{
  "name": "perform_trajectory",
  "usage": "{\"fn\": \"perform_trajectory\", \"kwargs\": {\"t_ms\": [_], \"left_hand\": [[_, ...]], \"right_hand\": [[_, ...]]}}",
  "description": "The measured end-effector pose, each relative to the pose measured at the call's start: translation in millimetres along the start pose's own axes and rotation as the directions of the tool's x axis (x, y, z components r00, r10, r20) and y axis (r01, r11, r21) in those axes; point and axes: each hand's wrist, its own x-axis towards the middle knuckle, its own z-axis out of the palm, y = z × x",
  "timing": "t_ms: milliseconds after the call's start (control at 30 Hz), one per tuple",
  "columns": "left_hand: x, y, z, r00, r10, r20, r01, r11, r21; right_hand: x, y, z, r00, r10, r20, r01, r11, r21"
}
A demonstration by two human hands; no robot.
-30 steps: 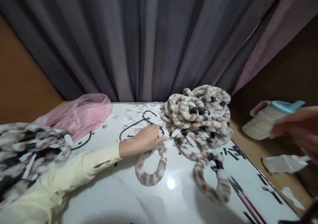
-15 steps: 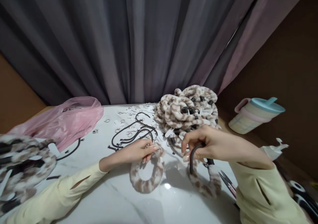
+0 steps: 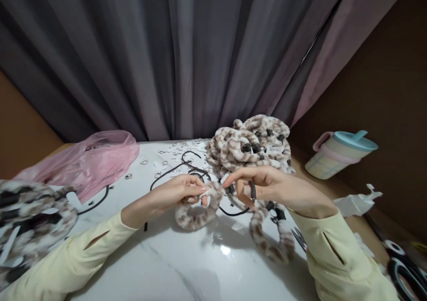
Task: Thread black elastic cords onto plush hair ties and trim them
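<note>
With fingertips pinched, my left hand point(image 3: 187, 190) holds a furry brown-and-white spotted tube point(image 3: 193, 221), curved into a loop just above the table. My right hand point(image 3: 263, 187) curls its fingers on a dark cord point(image 3: 252, 190), part of which droops below. Its forefinger reaches out to the upper right end of the furry loop, close to or touching it; exactly what the fingertip meets is too small to tell. Under my right hand lies a second furry loop point(image 3: 267, 243) with black ends. More dark cords point(image 3: 167, 175) lie behind my left hand.
A pile of furry loops point(image 3: 253, 140) stands at the back right, another heap point(image 3: 33, 225) at the left. A pink plastic bag point(image 3: 100, 154), small metal rings point(image 3: 144, 162), a lidded cup point(image 3: 336, 156), tweezer-like metal tips point(image 3: 299, 238) and black-handled scissors point(image 3: 405, 274) surround the work.
My right hand has moved left with the cord, its forefinger now extended to the furry loop. My left hand has lifted and tilted the loop slightly.
</note>
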Motion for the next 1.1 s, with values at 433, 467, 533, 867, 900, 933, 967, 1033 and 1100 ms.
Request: {"fn": "perform_trajectory", "kwargs": {"t_ms": [433, 467, 533, 867, 900, 933, 967, 1033, 1100], "left_hand": [[8.7, 10.8, 5.1, 0.999, 0.035, 0.021, -0.034, 0.999, -0.025], [8.0, 10.0, 5.3, 0.999, 0.037, 0.027, -0.036, 0.999, -0.031], [5.8, 8.6, 6.3, 0.998, 0.049, 0.030, -0.047, 0.998, -0.045], [-3.5, 9.6, 9.6, 1.000, 0.019, -0.011, -0.019, 1.000, 0.017], [-3.7, 10.2, 9.5, 1.000, 0.019, 0.000, -0.019, 1.000, 0.003], [-3.8, 10.7, 9.4, 1.000, 0.018, 0.006, -0.018, 1.000, -0.003], [-3.9, 11.3, 9.5, 1.000, 0.020, 0.006, -0.020, 1.000, -0.005], [-4.0, 12.4, 10.2, 0.999, 0.031, -0.005, -0.031, 0.999, -0.005], [-4.1, 13.3, 11.1, 0.999, 0.039, -0.018, -0.039, 0.999, -0.008]], "right_hand": [[10.3, 11.4, -2.5, 0.992, 0.087, 0.086, -0.087, 0.996, -0.010], [10.9, 10.2, -0.2, 0.992, 0.103, 0.069, -0.099, 0.993, -0.060], [11.7, 8.2, 5.3, 0.996, 0.089, 0.028, -0.084, 0.988, -0.131], [19.4, 13.6, 19.3, 0.933, -0.295, -0.207, 0.128, 0.809, -0.573], [20.2, 15.1, 19.7, 0.917, -0.339, -0.209, 0.145, 0.774, -0.617], [20.8, 16.6, 20.1, 0.900, -0.383, -0.206, 0.166, 0.741, -0.650], [21.0, 17.7, 20.5, 0.885, -0.420, -0.200, 0.186, 0.713, -0.676], [20.5, 18.8, 21.3, 0.862, -0.469, -0.190, 0.208, 0.671, -0.712], [19.3, 18.4, 21.7, 0.858, -0.480, -0.184, 0.214, 0.658, -0.722]]}}
